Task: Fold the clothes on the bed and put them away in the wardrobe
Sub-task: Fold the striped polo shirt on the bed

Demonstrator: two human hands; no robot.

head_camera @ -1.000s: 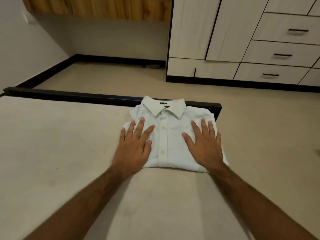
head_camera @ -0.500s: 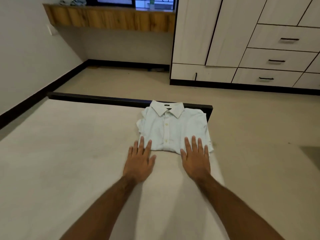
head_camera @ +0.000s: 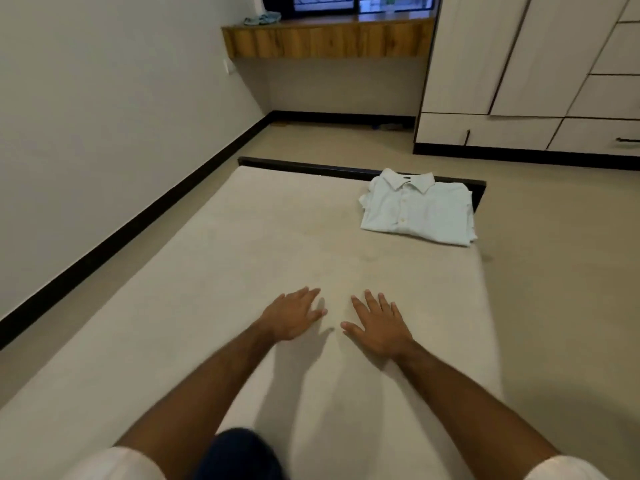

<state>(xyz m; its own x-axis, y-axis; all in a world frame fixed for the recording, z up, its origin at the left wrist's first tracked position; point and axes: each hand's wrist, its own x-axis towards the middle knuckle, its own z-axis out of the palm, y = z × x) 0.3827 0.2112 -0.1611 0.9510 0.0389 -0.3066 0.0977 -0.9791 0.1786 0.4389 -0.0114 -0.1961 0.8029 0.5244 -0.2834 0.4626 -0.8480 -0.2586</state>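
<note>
Folded shirt [head_camera: 417, 211] at the bed's [head_camera: 242, 271] far right corner. Our left hand [head_camera: 293, 317] and right hand [head_camera: 379, 325] lie flat mid-mattress, fingers spread, apparently touching it. Wardrobe [head_camera: 519, 64] beyond.

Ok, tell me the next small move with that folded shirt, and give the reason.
Probably reach forward and slide both hands under the folded white shirt to lift it. It lies buttoned and squared at the far right corner of the mattress, while the left hand and right hand are flat, empty and short of it. The wardrobe stands beyond, doors shut.
</note>
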